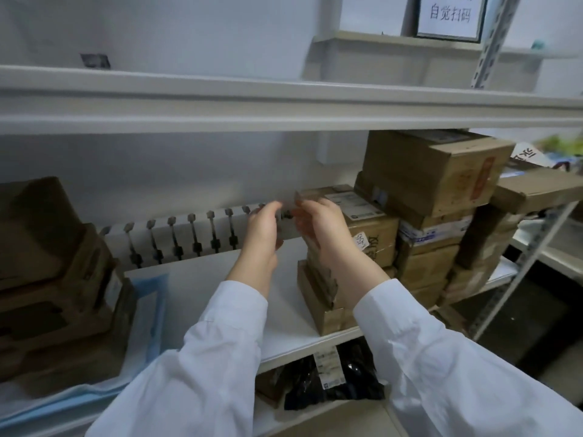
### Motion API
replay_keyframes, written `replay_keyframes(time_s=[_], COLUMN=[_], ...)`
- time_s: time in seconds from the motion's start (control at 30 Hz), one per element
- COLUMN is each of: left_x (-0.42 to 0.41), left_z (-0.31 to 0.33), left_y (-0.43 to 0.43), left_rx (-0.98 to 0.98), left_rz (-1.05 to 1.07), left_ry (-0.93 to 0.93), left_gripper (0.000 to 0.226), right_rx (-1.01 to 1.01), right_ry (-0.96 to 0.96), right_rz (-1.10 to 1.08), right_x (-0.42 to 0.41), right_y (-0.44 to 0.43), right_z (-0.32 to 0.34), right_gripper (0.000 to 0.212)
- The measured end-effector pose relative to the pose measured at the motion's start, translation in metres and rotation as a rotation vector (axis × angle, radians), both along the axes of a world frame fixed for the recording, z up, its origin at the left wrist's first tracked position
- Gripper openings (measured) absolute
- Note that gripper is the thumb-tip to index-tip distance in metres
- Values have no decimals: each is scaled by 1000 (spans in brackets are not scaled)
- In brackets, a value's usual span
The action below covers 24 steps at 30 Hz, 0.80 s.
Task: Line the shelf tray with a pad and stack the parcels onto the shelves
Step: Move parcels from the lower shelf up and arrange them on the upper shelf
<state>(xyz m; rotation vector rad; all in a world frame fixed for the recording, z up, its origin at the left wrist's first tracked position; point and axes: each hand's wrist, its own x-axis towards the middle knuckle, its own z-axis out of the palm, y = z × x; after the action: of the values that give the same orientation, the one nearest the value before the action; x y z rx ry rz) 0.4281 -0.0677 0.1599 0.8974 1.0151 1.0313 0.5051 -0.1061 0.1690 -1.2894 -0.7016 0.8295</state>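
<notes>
Shelf tray (287, 310) bears a left parcel stack (53, 279) and a right parcel stack (426, 216); the blue pad (151, 298) lies under the left one only. The bare middle probably needs lining before more stacking. The left hand (263, 230) and right hand (320, 230) reach to the back, fingers curled; blur hides any pinch.

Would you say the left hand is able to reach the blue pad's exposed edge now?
Probably yes: only bare shelf lies between the left hand and the uncovered right edge of the blue pad; boxes cover the rest.
</notes>
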Motion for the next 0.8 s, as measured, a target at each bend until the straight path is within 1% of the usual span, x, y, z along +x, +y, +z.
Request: replay_keyframes(time_s=[0.07,0.1,0.13,0.2,0.23,0.3,0.37,0.43,0.5,0.6,0.63,0.73,0.77,0.8], left_x=[8,10,13,19,22,29,36,46,56,70,74,89,94,98], left_z=[-6,-8,-13,-22,-24,-27,-30,-33,-33,-32,-33,-40,-47,-53], left_y=[4,5,5,6,6,3,3,2,-3,-11,-12,-15,-11,-7], left_rx=[-55,-74,-90,-106,-115,-136,-178,-204,-233,-282,-295,-402,-426,-438], left_rz=[-41,-53,-68,-81,-77,-78,-99,-106,-122,-157,-182,-262,-272,-274], left_ry=[-9,-11,-12,1,7,17,37,63,93,121,124,74,61,62], left_gripper=[17,12,13,28,37,47,55,64,70,83,91,136,143,141], right_rx=[-33,-52,-72,-94,-96,-91,-120,-202,-284,-336,-342,-355,-352,-346], right_ry=[-97,-139,-178,-265,-298,-365,-532,-723,-838,-951,-972,-1084,-1118,-1138], right_rz=[-60,-83,-102,-122,-120,-126,-183,-212,-170,-72,-53,-26,-13,-1], right_x=[9,12,17,23,28,38,50,66,79,95,98,104,105,107], right_y=[-1,-1,-2,-5,-6,-5,-3,1,2,0,-1,-1,-2,-2], right_z=[-7,-10,-14,-18,-18,-20,-22,-23,-23,-26,-28,-34,-34,-35], right_gripper=[18,21,21,20,23,32,39,45,45,44,43,39,39,39])
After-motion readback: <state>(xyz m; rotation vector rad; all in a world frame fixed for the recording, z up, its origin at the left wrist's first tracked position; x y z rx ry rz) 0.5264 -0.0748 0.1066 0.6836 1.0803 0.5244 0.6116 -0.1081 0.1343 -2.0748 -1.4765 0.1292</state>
